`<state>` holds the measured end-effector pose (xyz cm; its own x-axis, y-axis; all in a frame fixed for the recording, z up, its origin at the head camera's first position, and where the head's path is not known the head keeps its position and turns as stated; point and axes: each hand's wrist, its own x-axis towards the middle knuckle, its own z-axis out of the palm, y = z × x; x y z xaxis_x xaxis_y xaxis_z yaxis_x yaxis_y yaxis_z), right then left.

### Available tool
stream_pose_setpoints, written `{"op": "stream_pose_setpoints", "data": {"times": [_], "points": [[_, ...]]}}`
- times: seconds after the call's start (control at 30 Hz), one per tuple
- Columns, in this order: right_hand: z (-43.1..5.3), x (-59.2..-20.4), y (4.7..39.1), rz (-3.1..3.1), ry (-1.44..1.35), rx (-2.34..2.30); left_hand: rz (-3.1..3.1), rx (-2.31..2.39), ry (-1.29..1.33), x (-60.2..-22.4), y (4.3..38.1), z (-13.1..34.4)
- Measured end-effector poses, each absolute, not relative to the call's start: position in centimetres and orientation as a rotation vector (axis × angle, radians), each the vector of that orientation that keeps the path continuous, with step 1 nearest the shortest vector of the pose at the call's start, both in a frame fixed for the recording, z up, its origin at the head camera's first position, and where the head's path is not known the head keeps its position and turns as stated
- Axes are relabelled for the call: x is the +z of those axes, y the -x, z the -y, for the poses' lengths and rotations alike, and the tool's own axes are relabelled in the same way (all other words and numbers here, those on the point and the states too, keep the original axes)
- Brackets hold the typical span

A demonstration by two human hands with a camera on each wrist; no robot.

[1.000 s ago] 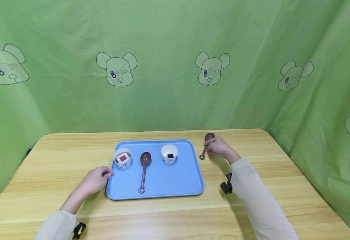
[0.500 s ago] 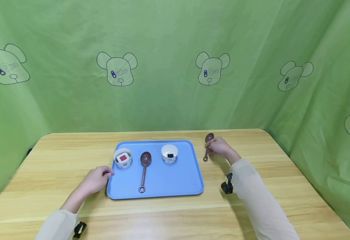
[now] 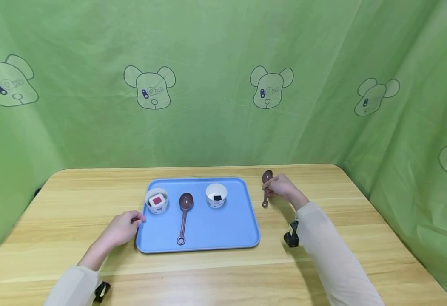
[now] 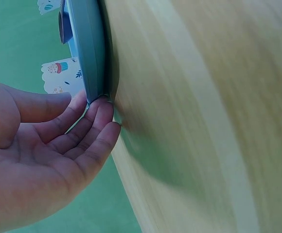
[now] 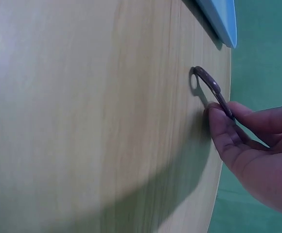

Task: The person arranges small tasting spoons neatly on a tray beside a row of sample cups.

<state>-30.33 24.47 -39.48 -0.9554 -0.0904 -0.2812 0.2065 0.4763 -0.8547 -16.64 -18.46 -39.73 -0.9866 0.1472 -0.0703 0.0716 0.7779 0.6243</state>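
Observation:
My right hand (image 3: 280,187) pinches a brown spoon (image 3: 267,176) by its handle on the table right of the tray. In the right wrist view the ringed handle end (image 5: 206,79) sits at the table, between thumb and fingers; the bowl is hidden there. My left hand (image 3: 121,228) touches the left rim of the blue tray (image 3: 223,233); in the left wrist view the loosely bent fingertips (image 4: 102,109) meet its edge. On the tray lie a second brown spoon (image 3: 185,204), a paper cup (image 3: 158,210) with a white-and-red block (image 3: 157,200), and another paper cup (image 3: 215,205) with a black piece (image 3: 217,198).
A wooden table (image 3: 192,280) carries everything. Behind it and at the right hangs a green curtain (image 3: 215,136) with bear drawings. Black wrist devices (image 3: 291,238) hang below the sleeves.
My right hand has turned the spoon, so that its handle end swings right and toward me. The left hand, the tray and the things on it keep their places.

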Motion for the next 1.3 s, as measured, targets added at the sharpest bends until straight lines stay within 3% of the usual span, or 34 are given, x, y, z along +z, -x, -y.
{"op": "stream_pose_setpoints", "data": {"times": [1.3], "points": [[-24.1,-35.9,29.0,-2.480,0.147,-1.330,-2.837,0.986,-0.146,-39.8,16.8,18.4]]}}
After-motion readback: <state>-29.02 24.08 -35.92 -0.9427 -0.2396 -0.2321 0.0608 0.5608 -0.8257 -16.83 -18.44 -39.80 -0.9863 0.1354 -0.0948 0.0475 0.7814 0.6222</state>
